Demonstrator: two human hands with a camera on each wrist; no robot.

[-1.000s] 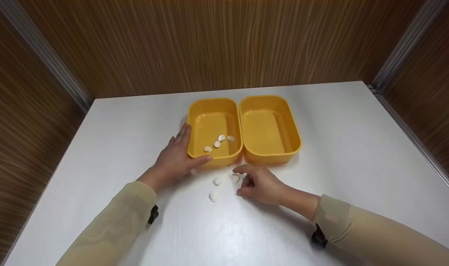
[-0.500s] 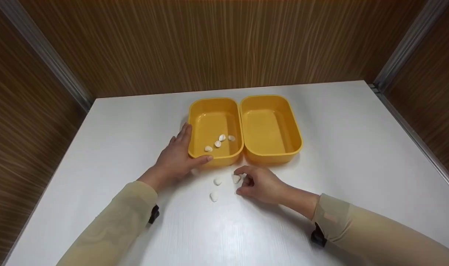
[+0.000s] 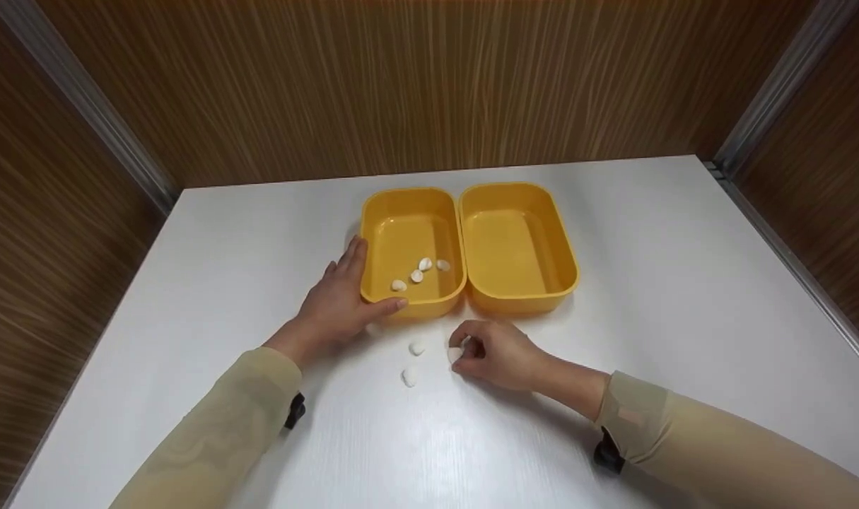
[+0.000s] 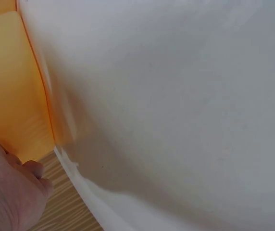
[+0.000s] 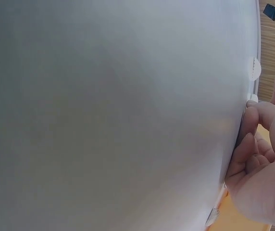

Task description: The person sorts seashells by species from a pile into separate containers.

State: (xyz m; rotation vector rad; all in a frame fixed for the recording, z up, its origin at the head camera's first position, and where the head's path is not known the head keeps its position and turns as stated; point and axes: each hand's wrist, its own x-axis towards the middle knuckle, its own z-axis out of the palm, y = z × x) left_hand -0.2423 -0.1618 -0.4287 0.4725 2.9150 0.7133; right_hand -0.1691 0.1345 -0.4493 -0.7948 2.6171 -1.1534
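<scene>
A small white seashell (image 3: 455, 353) is pinched between the thumb and index finger of my right hand (image 3: 503, 355), low over the white table. Two more white shells lie on the table to its left, a nearer shell (image 3: 408, 377) and a farther shell (image 3: 416, 348). My left hand (image 3: 334, 300) rests against the left yellow bin (image 3: 413, 309), its straight fingers along the left side and its thumb across the front corner. Inside that bin several white shells (image 3: 416, 276) lie towards the front. In the left wrist view, only part of the left hand (image 4: 17, 192) shows beside the bin.
A second yellow bin (image 3: 521, 302) stands against the right side of the first, with nothing visible inside. Both stand on the white table (image 3: 669, 283). Wood-grain panels (image 3: 429, 92) rise behind the table and at both sides.
My right thumb and index finger have closed in on the shell, which has shifted slightly nearer to me. The left hand and both bins stay where they were.
</scene>
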